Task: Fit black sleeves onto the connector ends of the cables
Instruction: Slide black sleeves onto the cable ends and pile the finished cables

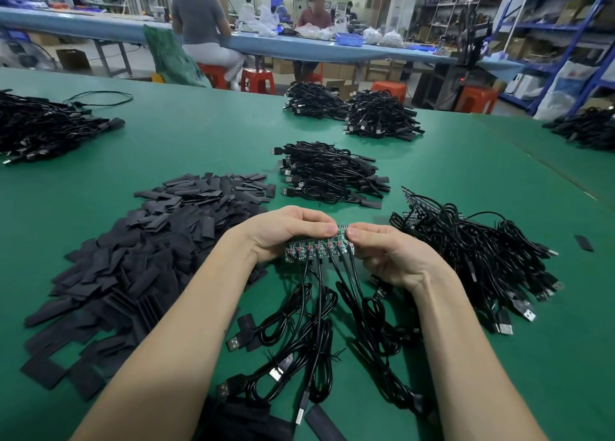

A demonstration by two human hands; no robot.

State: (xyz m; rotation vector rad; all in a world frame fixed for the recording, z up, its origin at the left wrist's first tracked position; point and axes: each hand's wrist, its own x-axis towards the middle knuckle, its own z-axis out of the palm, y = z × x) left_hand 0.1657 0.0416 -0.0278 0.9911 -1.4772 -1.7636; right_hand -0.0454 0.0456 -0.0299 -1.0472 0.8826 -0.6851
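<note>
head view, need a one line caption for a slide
Both hands, left hand and right hand, hold a strip of small circuit boards with cables attached, beside a pile of black sleeves.

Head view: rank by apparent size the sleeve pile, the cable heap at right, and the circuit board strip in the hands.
1. Sleeve pile
2. Cable heap; nearness may skew these two.
3. Circuit board strip, clearly smallest.

two hands point(289, 231), one sleeve heap point(146, 251), two seated people point(203, 31)
</note>
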